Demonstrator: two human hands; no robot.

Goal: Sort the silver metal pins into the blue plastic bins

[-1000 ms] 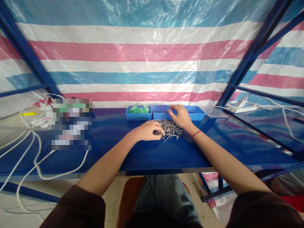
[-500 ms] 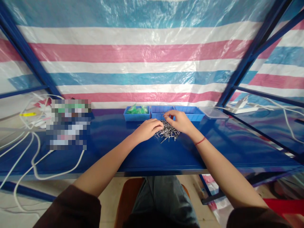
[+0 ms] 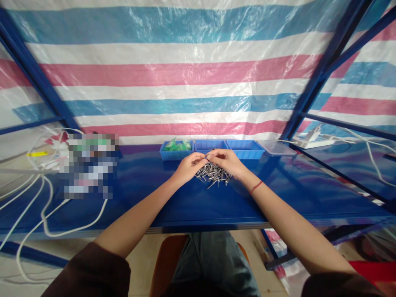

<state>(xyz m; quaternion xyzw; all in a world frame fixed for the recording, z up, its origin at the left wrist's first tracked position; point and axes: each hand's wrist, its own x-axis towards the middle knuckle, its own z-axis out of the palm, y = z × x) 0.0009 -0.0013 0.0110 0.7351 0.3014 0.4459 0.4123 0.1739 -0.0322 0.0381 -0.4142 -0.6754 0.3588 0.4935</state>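
Note:
A loose pile of silver metal pieces (image 3: 215, 175), thin and pin-like as blind rivets are, lies on the blue tabletop (image 3: 198, 206). Over its left far side is my left hand (image 3: 188, 168), fingers curled and thumb pressed toward the index finger. My right hand (image 3: 228, 161) arches over the right far side in a pinch, its fingertips meeting those of the left. Whatever the fingertips hold is too small to make out. Just behind the hands stands a blue bin (image 3: 210, 145), partly covered by them.
Left of that bin, another blue bin (image 3: 168, 156) holds green plastic bags (image 3: 177, 145). To the right are a third blue bin (image 3: 246, 149) and a clear lid (image 3: 278, 147). White cables (image 3: 46, 206) run across the left side; a power strip (image 3: 314, 138) lies far right.
My right hand has moved left from near the middle bin, and its fingertips now meet my left hand's. The left hand has shifted slightly. The view has tilted a little.

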